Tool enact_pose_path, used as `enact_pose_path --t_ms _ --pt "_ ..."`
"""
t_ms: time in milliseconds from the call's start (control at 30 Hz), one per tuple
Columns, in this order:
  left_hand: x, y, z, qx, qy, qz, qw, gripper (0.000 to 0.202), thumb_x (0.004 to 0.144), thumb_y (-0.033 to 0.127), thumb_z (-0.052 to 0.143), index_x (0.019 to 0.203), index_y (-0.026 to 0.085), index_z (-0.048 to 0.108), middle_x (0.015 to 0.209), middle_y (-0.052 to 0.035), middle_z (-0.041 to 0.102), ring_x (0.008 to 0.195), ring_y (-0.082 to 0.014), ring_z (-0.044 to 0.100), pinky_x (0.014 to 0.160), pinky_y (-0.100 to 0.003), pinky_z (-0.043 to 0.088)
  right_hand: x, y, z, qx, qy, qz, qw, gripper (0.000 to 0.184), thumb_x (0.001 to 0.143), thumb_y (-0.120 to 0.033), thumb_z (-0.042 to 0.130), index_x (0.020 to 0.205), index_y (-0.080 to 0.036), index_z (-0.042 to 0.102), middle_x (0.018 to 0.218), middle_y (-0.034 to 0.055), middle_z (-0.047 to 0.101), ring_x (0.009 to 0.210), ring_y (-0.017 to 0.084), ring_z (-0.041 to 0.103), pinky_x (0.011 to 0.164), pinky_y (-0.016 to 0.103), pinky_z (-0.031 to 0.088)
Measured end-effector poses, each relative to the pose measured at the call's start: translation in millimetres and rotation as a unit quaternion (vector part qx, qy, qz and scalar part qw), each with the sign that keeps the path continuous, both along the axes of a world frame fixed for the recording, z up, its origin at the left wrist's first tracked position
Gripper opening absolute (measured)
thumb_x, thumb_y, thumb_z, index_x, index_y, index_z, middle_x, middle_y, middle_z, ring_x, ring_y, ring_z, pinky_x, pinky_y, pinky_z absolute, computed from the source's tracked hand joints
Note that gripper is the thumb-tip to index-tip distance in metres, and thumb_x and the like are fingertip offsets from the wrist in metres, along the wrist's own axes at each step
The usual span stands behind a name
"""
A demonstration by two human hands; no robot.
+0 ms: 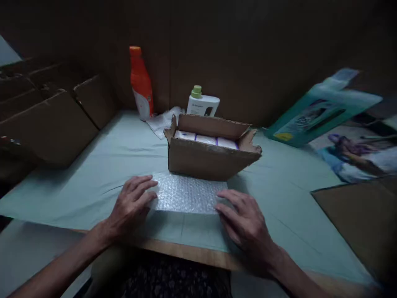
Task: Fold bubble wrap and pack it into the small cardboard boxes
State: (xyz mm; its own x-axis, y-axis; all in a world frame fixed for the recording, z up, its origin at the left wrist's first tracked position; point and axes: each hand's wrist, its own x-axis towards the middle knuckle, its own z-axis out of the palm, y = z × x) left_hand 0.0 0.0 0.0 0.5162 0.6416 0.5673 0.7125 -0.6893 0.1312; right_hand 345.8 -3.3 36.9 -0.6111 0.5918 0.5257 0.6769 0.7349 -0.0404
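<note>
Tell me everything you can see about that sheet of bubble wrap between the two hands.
The bubble wrap is a clear, silvery, plastic-looking sheet, roughly rectangular, its small bubbles catching the light. It is spread fairly flat over the pale green cloth, just in front of the open cardboard box. The left hand has its fingers at the left end, the right hand at the right end. Whether they pinch it, or whether its far edge runs under the box, I cannot tell.

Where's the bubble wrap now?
In the head view, the bubble wrap is below centre, between left hand and right hand, in front of the open cardboard box.
</note>
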Motion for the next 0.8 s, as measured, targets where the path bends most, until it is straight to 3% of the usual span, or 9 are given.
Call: enact_pose_path --t_ms 100,233,300,367,467,567,667,733,800 --pt "-6.9 -12.7 -14.1 -0.110 0.018 -0.037 0.993 0.041 0.086 0.006 0.047 0.120 0.023 0.061 0.134 -0.0095 0.064 0.130 -0.0261 0.055 0.108 -0.052 0.044 11.9 -10.3 -19.5 -0.110 -0.049 0.019 0.993 0.018 0.098 -0.026 0.053 0.108 -0.018 0.067 0.117 0.0120 0.071 0.105 0.027 0.064 0.087 0.045 0.051" --pt "17.2 -19.5 -4.7 -0.145 0.003 -0.047 0.988 0.064 0.091 0.015 0.048 0.152 0.024 0.033 0.160 -0.0128 0.037 0.148 -0.0285 0.034 0.119 -0.057 0.031 -3.9 -7.8 -27.4 -0.142 -0.037 -0.005 0.989 0.033 0.100 -0.029 0.049 0.128 -0.018 0.062 0.134 0.0143 0.065 0.119 0.029 0.060 0.094 0.048 0.050" --pt "41.1 -16.9 -2.1 -0.139 0.024 -0.057 0.988 0.070 0.095 0.029 0.051 0.157 0.019 0.022 0.165 -0.0162 0.027 0.153 -0.0306 0.023 0.123 -0.056 0.023 -25.7 -0.7 -29.7 -0.144 -0.051 0.004 0.988 0.038 0.099 -0.029 0.049 0.133 -0.017 0.060 0.143 0.0156 0.058 0.129 0.030 0.055 0.099 0.049 0.049" --pt "59.2 -13.0 -8.8 -0.160 0.078 -0.066 0.982 0.077 0.096 0.045 0.051 0.158 0.013 0.018 0.164 -0.0194 0.027 0.154 -0.0321 0.020 0.124 -0.055 0.018 -42.7 5.7 -36.5 -0.163 -0.088 0.041 0.982 0.041 0.098 -0.032 0.052 0.135 -0.016 0.060 0.148 0.0153 0.054 0.136 0.030 0.048 0.105 0.049 0.045" --pt "52.9 -12.0 -26.6 -0.208 0.154 -0.061 0.964 0.076 0.098 0.055 0.045 0.158 0.014 0.022 0.162 -0.0170 0.032 0.153 -0.0315 0.025 0.124 -0.053 0.015 -31.7 8.0 -54.0 -0.177 -0.128 0.082 0.972 0.044 0.098 -0.036 0.052 0.139 -0.022 0.057 0.151 0.0110 0.052 0.139 0.029 0.046 0.109 0.050 0.040" --pt "13.7 -20.5 -32.7 -0.195 0.136 -0.014 0.971 0.059 0.100 0.049 0.044 0.152 0.022 0.037 0.160 -0.0118 0.039 0.148 -0.0323 0.034 0.120 -0.055 0.021 20.2 2.5 -66.2 -0.151 -0.091 0.008 0.984 0.041 0.100 -0.035 0.047 0.139 -0.024 0.057 0.146 0.0105 0.057 0.130 0.028 0.054 0.103 0.050 0.044" --pt "-15.6 -26.1 -24.3 -0.151 0.059 0.115 0.980 0.040 0.102 0.040 0.041 0.129 0.018 0.060 0.133 -0.0145 0.064 0.124 -0.0319 0.057 0.104 -0.051 0.041 60.7 -2.5 -64.0 -0.128 -0.027 -0.142 0.981 0.035 0.101 -0.037 0.045 0.125 -0.020 0.065 0.125 0.0123 0.069 0.113 0.029 0.063 0.091 0.046 0.048" --pt "-13.8 -22.8 -18.8 -0.143 0.045 0.193 0.970 0.036 0.100 0.043 0.045 0.107 0.016 0.068 0.103 -0.0128 0.071 0.098 -0.0300 0.063 0.088 -0.047 0.047 60.5 -2.2 -59.6 -0.121 -0.024 -0.204 0.971 0.034 0.100 -0.040 0.045 0.116 -0.019 0.067 0.113 0.0122 0.072 0.104 0.030 0.065 0.086 0.045 0.048" --pt "2.9 -15.7 -17.6 -0.158 0.068 0.223 0.959 0.036 0.095 0.050 0.052 0.088 0.017 0.068 0.083 -0.0092 0.067 0.084 -0.0288 0.061 0.079 -0.045 0.047 41.6 1.3 -57.3 -0.114 -0.042 -0.222 0.967 0.034 0.098 -0.043 0.048 0.107 -0.018 0.069 0.106 0.0130 0.073 0.097 0.031 0.065 0.083 0.045 0.047"
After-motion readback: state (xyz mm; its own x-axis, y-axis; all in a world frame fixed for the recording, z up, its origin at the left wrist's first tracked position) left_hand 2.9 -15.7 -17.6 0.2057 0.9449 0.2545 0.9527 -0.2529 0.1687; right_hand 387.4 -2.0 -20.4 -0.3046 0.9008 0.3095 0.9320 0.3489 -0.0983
